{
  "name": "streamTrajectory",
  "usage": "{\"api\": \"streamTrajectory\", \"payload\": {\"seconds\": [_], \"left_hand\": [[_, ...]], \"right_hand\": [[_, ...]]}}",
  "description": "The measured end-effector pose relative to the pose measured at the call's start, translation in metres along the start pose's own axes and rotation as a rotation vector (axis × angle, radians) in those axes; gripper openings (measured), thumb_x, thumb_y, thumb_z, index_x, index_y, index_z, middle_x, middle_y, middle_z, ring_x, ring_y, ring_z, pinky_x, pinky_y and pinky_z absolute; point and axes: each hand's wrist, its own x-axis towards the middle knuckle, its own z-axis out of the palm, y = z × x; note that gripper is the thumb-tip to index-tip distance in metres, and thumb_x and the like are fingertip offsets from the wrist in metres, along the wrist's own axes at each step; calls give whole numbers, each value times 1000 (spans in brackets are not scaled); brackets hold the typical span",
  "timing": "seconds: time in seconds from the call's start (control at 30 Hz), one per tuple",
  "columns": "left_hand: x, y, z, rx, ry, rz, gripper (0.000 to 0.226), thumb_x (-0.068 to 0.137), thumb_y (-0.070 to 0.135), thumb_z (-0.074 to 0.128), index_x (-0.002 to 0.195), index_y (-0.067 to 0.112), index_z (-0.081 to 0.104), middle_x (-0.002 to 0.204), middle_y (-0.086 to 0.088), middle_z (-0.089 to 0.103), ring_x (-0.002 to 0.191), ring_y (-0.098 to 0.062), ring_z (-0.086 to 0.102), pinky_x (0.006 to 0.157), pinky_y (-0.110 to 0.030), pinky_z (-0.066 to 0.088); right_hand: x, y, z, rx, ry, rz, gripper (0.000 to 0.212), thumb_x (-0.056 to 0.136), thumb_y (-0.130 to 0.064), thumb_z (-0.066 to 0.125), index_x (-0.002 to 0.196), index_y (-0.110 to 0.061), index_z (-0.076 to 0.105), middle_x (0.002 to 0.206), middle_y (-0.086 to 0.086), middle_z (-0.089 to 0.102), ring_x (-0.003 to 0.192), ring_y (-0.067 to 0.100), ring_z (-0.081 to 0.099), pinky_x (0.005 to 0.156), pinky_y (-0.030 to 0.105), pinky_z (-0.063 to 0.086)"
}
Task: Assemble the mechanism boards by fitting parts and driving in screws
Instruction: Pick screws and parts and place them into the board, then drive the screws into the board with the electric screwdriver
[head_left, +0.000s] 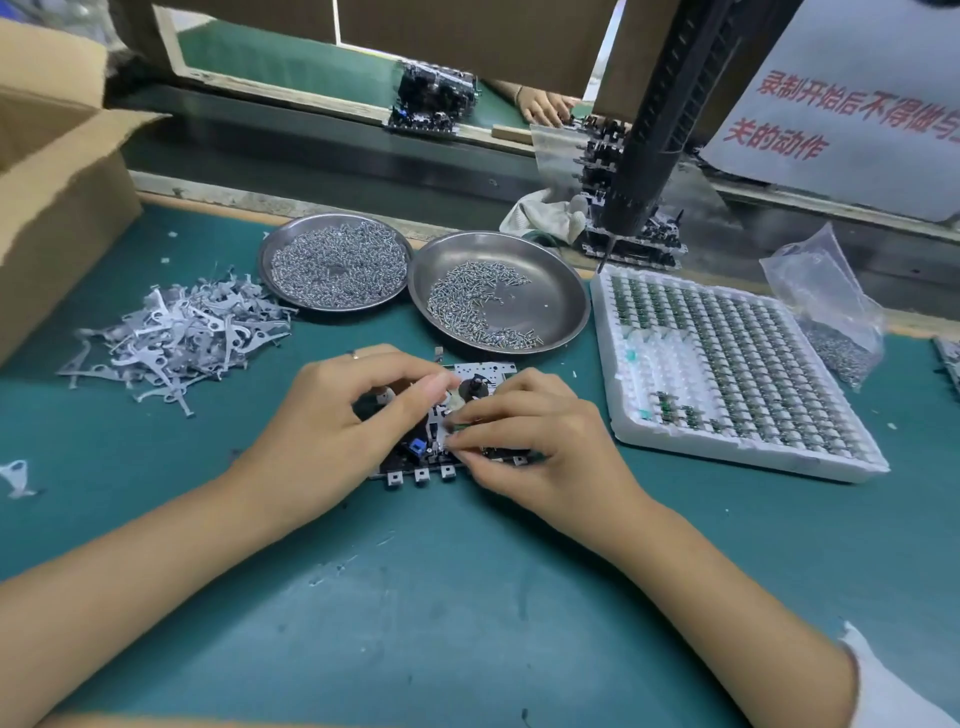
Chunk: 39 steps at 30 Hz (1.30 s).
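Observation:
A mechanism board (485, 375) with a metal plate, a black hub and a blue part lies on the green mat in the middle. My left hand (332, 421) rests over its left half, thumb and fingers curled onto the board. My right hand (530, 441) covers its right half and pinches a small green part (460, 427) against the board. Much of the board is hidden under both hands.
Two steel dishes of screws (337, 262) (498, 293) stand behind the board. A heap of grey metal levers (176, 332) lies left, a white tray of small parts (727, 364) right, a hanging black screwdriver (649, 140) above it. Cardboard box (47, 171) far left; plastic bag (826, 306) far right.

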Motion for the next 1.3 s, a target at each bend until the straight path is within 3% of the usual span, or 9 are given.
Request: {"api": "streamTrajectory", "payload": {"seconds": [0.13, 0.27, 0.37, 0.67, 0.73, 0.87, 0.97, 1.1, 1.3], "left_hand": [[-4, 1, 1, 110, -13, 83, 14, 79, 20, 63, 91, 19, 70, 82, 5, 65, 80, -8, 59, 77, -13, 43], [-11, 3, 4, 226, -83, 125, 31, 71, 32, 61, 97, 17, 67, 87, 15, 60, 82, -6, 59, 81, -26, 46], [-13, 3, 9, 285, -58, 133, 33, 67, 23, 67, 99, 17, 65, 87, 18, 57, 83, -1, 55, 83, -28, 44], [-12, 0, 11, 285, -55, 94, 35, 67, 24, 68, 101, 18, 67, 83, 21, 61, 87, -2, 53, 86, -26, 42], [-11, -1, 10, 280, -72, 94, 30, 68, 25, 69, 98, 18, 70, 81, 17, 63, 86, -3, 54, 85, -26, 43], [-10, -4, 8, 283, -92, 118, 22, 71, 30, 69, 89, 19, 72, 79, 15, 65, 83, -3, 53, 82, -23, 43], [-10, -5, 8, 261, -84, 148, 27, 72, 43, 61, 86, 22, 72, 78, 20, 64, 82, -1, 53, 80, -18, 42], [-8, -10, 11, 232, -60, 171, 27, 69, 46, 60, 83, 27, 72, 77, 24, 64, 83, 3, 55, 79, -11, 41], [-8, -13, 11, 185, -39, 144, 22, 65, 49, 61, 83, 38, 69, 88, 22, 65, 86, 1, 56, 78, -11, 41]], "right_hand": [[1, 0, -2, -11, -49, -30, 11, 76, -6, 74, 85, -10, 78, 93, 1, 73, 76, 25, 54, 71, 43, 48], [0, -2, -5, 140, -83, 126, 19, 76, 0, 75, 92, -9, 77, 92, 0, 73, 82, 20, 56, 79, 32, 48], [2, -4, -7, 261, -76, 258, 20, 74, 0, 77, 92, -8, 76, 93, -1, 73, 86, 15, 58, 82, 24, 46], [2, -5, -9, 266, -101, 245, 19, 76, 5, 71, 90, -5, 77, 95, 4, 69, 85, 13, 55, 74, 15, 38], [1, -6, -10, 210, -3, 183, 19, 74, 6, 68, 87, -5, 77, 88, 7, 67, 80, 15, 57, 72, 18, 41], [3, -12, -23, 104, 560, 92, 16, 81, -4, 57, 90, -12, 69, 75, 4, 60, 69, 11, 54, 69, 20, 42], [21, -12, -47, 171, 880, 196, 29, 85, -18, 59, 112, -22, 51, 93, 0, 53, 85, 17, 53, 80, 36, 44], [67, -12, -87, 256, 740, 330, 70, 81, -34, 68, 138, -31, 27, 110, -1, 59, 99, 12, 61, 88, 26, 49], [108, -15, -85, 273, 751, 312, 55, 87, -12, 66, 124, -30, 29, 99, -12, 56, 86, -7, 58, 69, 5, 43]]}}
